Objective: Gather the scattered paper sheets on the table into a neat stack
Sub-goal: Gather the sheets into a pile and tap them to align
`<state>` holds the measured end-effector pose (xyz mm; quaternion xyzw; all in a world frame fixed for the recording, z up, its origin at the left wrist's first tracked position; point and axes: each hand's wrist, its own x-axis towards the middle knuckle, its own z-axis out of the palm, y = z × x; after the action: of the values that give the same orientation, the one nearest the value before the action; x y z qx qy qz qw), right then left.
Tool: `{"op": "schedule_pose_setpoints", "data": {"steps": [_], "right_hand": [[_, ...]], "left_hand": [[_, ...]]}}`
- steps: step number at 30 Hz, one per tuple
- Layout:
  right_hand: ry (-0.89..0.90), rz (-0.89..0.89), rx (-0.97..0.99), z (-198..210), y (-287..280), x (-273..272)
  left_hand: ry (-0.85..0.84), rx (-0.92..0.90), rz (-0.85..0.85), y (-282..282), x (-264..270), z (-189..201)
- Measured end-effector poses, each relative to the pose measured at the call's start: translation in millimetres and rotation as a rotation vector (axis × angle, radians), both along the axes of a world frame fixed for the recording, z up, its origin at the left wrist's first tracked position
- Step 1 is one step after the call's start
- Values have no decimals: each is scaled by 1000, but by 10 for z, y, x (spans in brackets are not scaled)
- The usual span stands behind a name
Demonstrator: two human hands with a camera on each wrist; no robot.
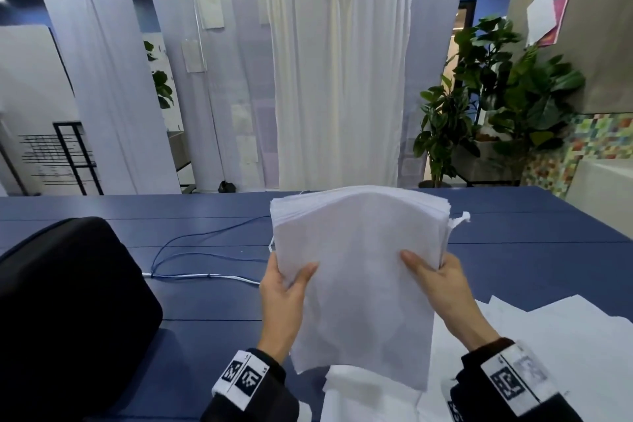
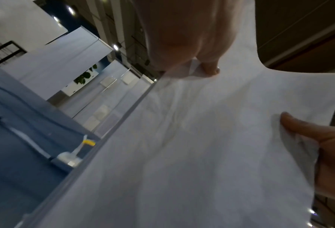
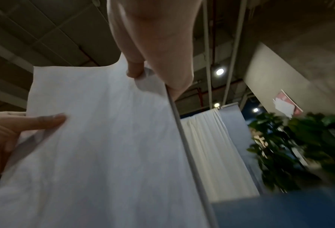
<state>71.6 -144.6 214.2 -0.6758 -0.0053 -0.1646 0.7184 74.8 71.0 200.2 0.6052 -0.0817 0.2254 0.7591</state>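
Gripping opposite side edges, the left hand (image 1: 286, 298) at 9 o'clock and the right hand (image 1: 442, 288) at 3 o'clock are pinching a thick white paper stack (image 1: 359, 267), thumbs in front, above the blue table (image 1: 212, 226). Light and floppy, its top is curling; loose white sheets (image 1: 548, 329) are lying at 4 o'clock.

A blue table (image 1: 513, 260) carries loose white paper sheets (image 1: 534, 329) at the near right, a thin cable (image 1: 191, 247) mid-left, and a black case (image 1: 68, 301) at the near left.
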Motion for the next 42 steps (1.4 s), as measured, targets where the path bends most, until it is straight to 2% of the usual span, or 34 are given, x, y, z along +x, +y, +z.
{"op": "schedule_pose_setpoints", "data": {"steps": [2,5,7,12,15,19,21,25,27,29,33,36,42], "right_hand": [[55,-15,-11,-231,2,-39],[226,-24,-48,-819,33,-129],[287,-34,-55,-993,49,-164],[212,-44,-30,-703,24,-127],[223,-31,-39,-747,-11,-153],[426,-11,-117,-1306,-41,-278],[450,-5,-139,-1392,-70,-293],[421,-37,-211,-1242,-339,-216],[432,-58,-209,-1240,-572,-196],[463,-92,-165,-1283,-823,-219],[560,-218,-108,-1450,-1311,-264],[639,-250,-93,-1610,-1566,-251],[761,-184,2,-1819,-1666,-166]], "left_hand": [[57,38,10,-35,-29,-195],[166,137,-23,-138,-129,-563],[176,156,-28,-210,-164,-621],[91,76,-29,-206,-80,-374],[104,62,-43,-178,-46,-510],[336,280,-95,-160,-96,-1195],[393,376,-106,-145,-92,-1383],[365,432,-195,-239,32,-1336],[413,375,-246,-347,114,-1310],[488,359,-219,-425,201,-1374],[668,558,-114,-360,337,-1684],[788,708,-64,-282,461,-1864],[916,778,-109,-495,702,-1997]]}}
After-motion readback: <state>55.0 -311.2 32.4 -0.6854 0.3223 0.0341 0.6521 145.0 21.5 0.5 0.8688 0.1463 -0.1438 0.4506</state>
